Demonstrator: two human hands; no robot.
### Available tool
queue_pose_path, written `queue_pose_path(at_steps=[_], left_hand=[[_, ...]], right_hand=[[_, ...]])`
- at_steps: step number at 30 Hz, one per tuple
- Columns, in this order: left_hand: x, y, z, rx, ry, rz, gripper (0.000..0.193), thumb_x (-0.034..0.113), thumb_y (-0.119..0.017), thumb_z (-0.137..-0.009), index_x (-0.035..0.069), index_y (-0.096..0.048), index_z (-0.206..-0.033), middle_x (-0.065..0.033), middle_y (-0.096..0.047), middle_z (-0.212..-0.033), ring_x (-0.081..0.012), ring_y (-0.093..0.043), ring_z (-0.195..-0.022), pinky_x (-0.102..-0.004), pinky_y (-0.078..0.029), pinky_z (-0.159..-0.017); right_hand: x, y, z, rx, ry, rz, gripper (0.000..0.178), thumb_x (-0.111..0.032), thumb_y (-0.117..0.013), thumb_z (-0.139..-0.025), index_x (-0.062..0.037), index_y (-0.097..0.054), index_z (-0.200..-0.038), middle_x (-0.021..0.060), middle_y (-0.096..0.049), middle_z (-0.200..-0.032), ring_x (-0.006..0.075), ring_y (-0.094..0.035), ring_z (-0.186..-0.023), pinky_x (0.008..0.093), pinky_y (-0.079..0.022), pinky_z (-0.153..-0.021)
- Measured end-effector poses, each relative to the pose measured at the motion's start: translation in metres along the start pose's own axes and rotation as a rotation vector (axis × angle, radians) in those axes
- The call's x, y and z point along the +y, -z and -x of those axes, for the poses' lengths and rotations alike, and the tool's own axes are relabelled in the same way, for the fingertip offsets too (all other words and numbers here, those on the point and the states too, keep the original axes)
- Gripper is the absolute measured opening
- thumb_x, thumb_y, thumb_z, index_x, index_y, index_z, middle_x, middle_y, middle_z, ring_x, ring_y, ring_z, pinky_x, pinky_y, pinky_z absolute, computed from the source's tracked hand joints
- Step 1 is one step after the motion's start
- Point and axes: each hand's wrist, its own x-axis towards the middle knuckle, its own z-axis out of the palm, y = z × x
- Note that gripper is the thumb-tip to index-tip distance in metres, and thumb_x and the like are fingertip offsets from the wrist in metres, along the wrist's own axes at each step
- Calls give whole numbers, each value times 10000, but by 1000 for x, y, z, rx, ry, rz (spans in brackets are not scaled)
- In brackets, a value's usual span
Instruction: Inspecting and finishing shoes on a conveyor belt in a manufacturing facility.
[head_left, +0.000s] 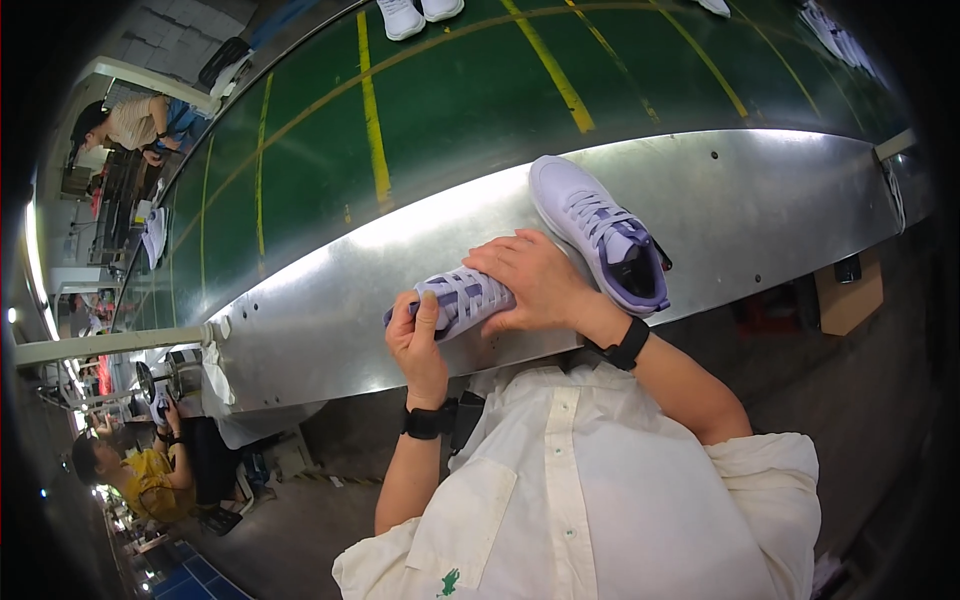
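Observation:
I hold a lavender and white sneaker (pixel 462 297) with purple lace trim between both hands, over the near edge of a shiny metal ledge (pixel 330 310). My left hand (pixel 420 345) grips its heel end from below. My right hand (pixel 535 282) wraps over its top and toe end. A second matching sneaker (pixel 600 232) lies on the metal ledge just to the right of my right hand, its dark purple opening toward me. Both wrists wear black bands.
Beyond the ledge runs a green conveyor belt (pixel 450 100) with yellow lines, carrying white shoes (pixel 405 15) at the far side. A person in yellow (pixel 150 480) sits at lower left, another person (pixel 130 125) works at upper left. A brown box (pixel 850 295) sits at right.

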Motion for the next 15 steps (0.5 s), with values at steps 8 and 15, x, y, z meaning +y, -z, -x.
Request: queue_pose_path(at_steps=[8, 15], left_hand=[[-6, 8, 0, -5, 29, 46, 185, 220, -611, -938, 54, -610, -856, 41, -568, -824, -40, -455, -753, -193, -361, -702], [-7, 11, -4, -57, 32, -47, 201, 232, -602, -945, 39, -615, -888, 34, -584, -816, -36, -468, -754, -194, -381, -682]], right_hand=[[-14, -8, -14, -44, -108, -175, 745, -510, -815, -561, -130, -586, -1160, 34, -628, -1150, 205, -567, -1099, 446, -357, -987], [-11, -16, -16, -62, -194, -236, 661, -514, -817, -558, -142, -642, -1076, 24, -679, -1002, 200, -617, -997, 426, -366, -960]])
